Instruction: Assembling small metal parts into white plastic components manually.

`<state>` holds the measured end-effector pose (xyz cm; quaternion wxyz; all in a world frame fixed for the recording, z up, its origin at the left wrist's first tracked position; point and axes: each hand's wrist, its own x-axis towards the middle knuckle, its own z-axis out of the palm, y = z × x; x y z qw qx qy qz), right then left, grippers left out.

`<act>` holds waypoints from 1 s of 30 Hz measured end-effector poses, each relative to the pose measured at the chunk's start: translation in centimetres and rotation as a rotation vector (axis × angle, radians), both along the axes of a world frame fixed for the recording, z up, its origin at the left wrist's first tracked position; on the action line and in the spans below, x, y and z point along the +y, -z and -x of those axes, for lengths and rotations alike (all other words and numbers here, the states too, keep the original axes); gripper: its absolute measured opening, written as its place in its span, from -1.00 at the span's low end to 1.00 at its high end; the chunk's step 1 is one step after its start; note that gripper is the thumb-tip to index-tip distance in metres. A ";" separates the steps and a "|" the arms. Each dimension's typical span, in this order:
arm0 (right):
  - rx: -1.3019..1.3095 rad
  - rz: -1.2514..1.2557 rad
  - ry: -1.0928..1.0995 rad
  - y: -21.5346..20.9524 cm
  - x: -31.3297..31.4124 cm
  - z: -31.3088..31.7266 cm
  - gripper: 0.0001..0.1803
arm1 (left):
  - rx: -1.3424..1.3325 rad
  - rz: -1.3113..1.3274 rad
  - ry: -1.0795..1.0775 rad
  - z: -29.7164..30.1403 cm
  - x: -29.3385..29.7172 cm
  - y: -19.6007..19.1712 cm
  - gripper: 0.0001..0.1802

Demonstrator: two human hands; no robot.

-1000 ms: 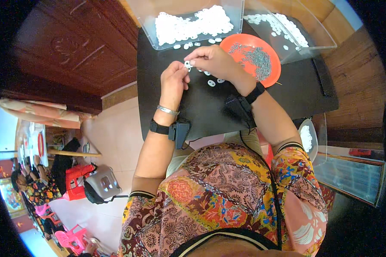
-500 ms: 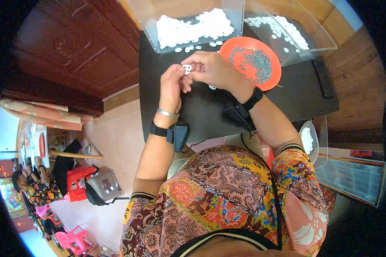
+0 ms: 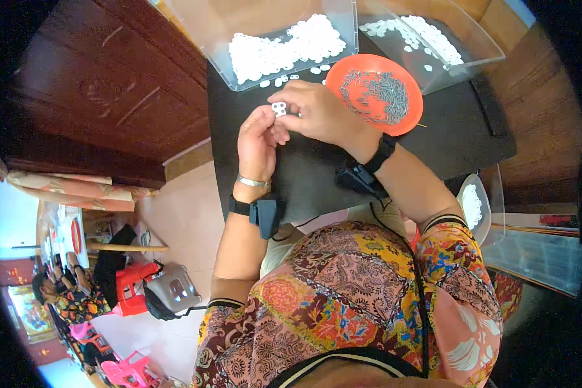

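Observation:
Between my two hands is a small white plastic piece (image 3: 278,108) with several dark holes. My left hand (image 3: 257,134) pinches it from the near left side, thumb and fingertip closed on it. Meeting it from the right, my right hand (image 3: 317,111) has its thumb and forefinger on the piece, its other fingers partly hidden. Just right of my right hand lies an orange plate (image 3: 410,83) with many small grey metal pins (image 3: 391,97). Beyond the hands, a clear plastic bin (image 3: 214,63) holds a heap of white pieces (image 3: 258,58).
Several loose white pieces (image 3: 278,82) lie on the dark table (image 3: 304,174) before the bin. A second clear bin (image 3: 472,55), also with white pieces, is at the far right. A lower container (image 3: 488,210) stands right of my right arm. Another person (image 3: 77,291) sits at left.
The white piece has tilted between my fingers, so more of its holes show. Both hands stay together on it. The whole view has shifted slightly.

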<state>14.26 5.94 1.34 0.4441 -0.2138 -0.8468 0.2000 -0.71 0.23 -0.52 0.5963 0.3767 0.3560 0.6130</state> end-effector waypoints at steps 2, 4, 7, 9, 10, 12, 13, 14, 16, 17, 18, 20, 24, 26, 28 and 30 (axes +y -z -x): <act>-0.006 0.008 -0.008 -0.7 -0.5 0.0 -0.70 | -0.040 0.006 0.008 0.2 0.0 0.0 -0.83; -0.013 0.016 -0.010 -0.9 -0.6 0.0 -0.71 | -0.082 0.012 0.021 0.3 0.1 0.0 -0.84; 0.014 -0.060 -0.017 -0.8 -0.4 0.0 -0.71 | -0.106 -0.040 0.059 0.4 0.2 0.0 -0.86; 0.026 -0.090 -0.023 -0.9 -0.5 0.0 -0.71 | -0.074 -0.043 0.034 0.3 0.2 0.0 -0.87; 0.028 -0.090 -0.025 -0.9 -0.5 0.0 -0.71 | -0.072 -0.043 0.033 0.3 0.2 0.0 -0.87; 0.004 -0.097 -0.024 -1.0 -0.5 0.0 -0.73 | -0.049 -0.075 -0.001 0.2 0.1 0.0 -0.87; 0.004 -0.096 -0.025 -1.0 -0.5 0.0 -0.73 | -0.049 -0.074 -0.002 0.1 0.0 -0.2 -0.87; 0.002 -0.093 -0.029 -1.1 -0.6 0.0 -0.74 | -0.008 -0.081 -0.025 0.0 -0.1 -0.4 -0.87; 0.001 -0.090 -0.034 -1.2 -0.6 -0.1 -0.75 | 0.033 -0.089 -0.049 -0.2 -0.2 -0.6 -0.87; -0.003 -0.080 -0.040 -1.3 -0.7 -0.1 -0.75 | 0.054 -0.092 -0.060 -0.2 -0.2 -0.6 -0.86; -0.007 -0.069 -0.045 -1.3 -0.7 -0.2 -0.76 | 0.074 -0.094 -0.071 -0.3 -0.3 -0.6 -0.85; -0.011 -0.067 -0.046 -1.2 -0.8 -0.2 -0.76 | 0.079 -0.107 -0.078 -0.4 -0.2 -0.6 -0.84; -0.003 -0.086 -0.058 -1.1 -0.8 -0.1 -0.76 | 0.120 -0.112 -0.110 -0.5 -0.3 -0.6 -0.81; -0.009 -0.087 -0.058 -0.8 -0.7 0.0 -0.77 | 0.128 -0.110 -0.120 -0.6 -0.3 -0.5 -0.80; -0.015 -0.088 -0.061 -0.8 -0.7 0.0 -0.77 | 0.135 -0.109 -0.132 -0.7 -0.4 -0.5 -0.80; -0.021 -0.102 -0.057 -0.9 -0.7 0.0 -0.79 | 0.157 -0.123 -0.156 -0.7 -0.4 -0.4 -0.79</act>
